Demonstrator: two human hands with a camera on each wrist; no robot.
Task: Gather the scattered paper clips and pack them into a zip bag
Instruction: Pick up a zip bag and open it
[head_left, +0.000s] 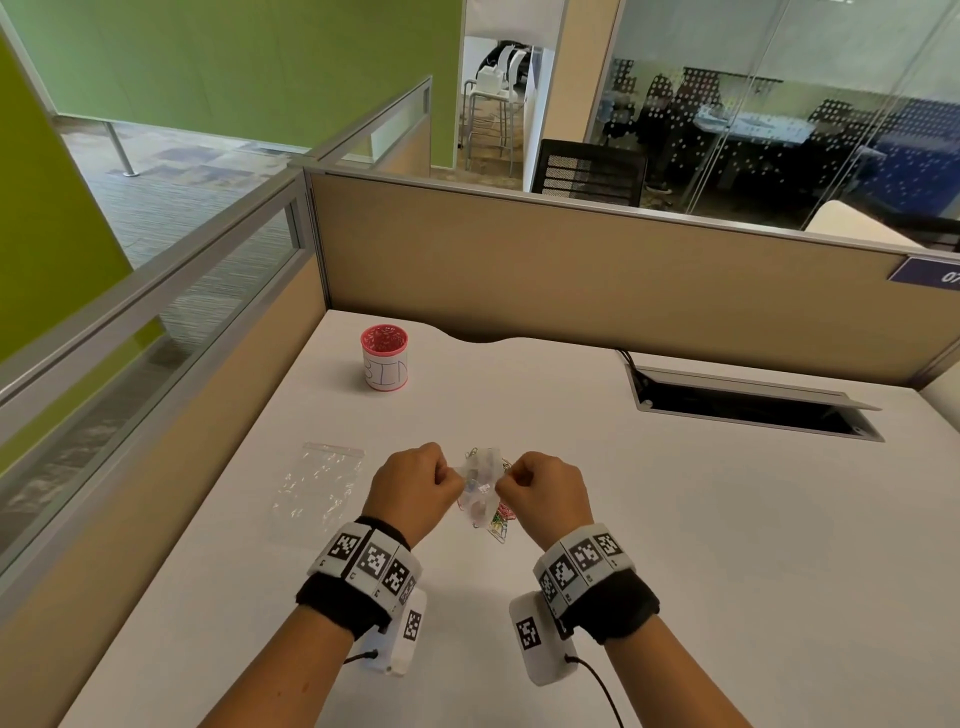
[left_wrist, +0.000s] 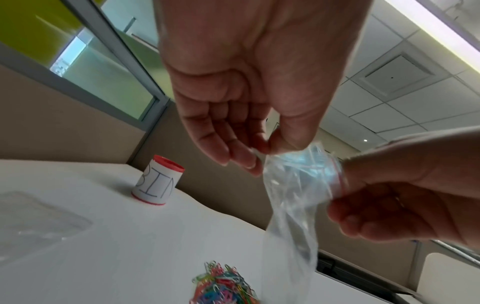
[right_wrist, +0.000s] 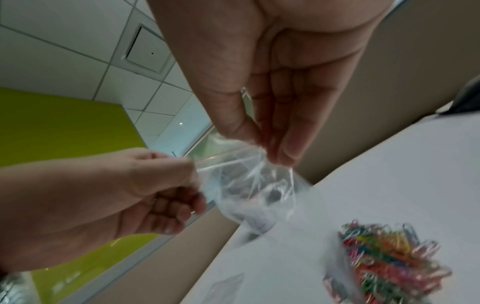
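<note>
A small clear zip bag (head_left: 480, 486) with a red zip strip hangs in the air between my hands. My left hand (head_left: 448, 480) pinches its top edge on the left and my right hand (head_left: 511, 480) pinches the top edge on the right. In the left wrist view the bag (left_wrist: 293, 195) droops below thumb and fingers and looks empty. A pile of coloured paper clips (head_left: 501, 519) lies on the white desk just under the bag, also seen as paper clips (left_wrist: 224, 286) and paper clips (right_wrist: 384, 261). The bag (right_wrist: 246, 185) partly hides the pile from the head view.
A second clear zip bag (head_left: 319, 480) lies flat on the desk left of my left hand. A pink cup labelled BIN (head_left: 384, 358) stands at the back left. A cable hatch (head_left: 753, 402) is set in the desk at the back right. Beige partitions (head_left: 571, 270) wall the desk.
</note>
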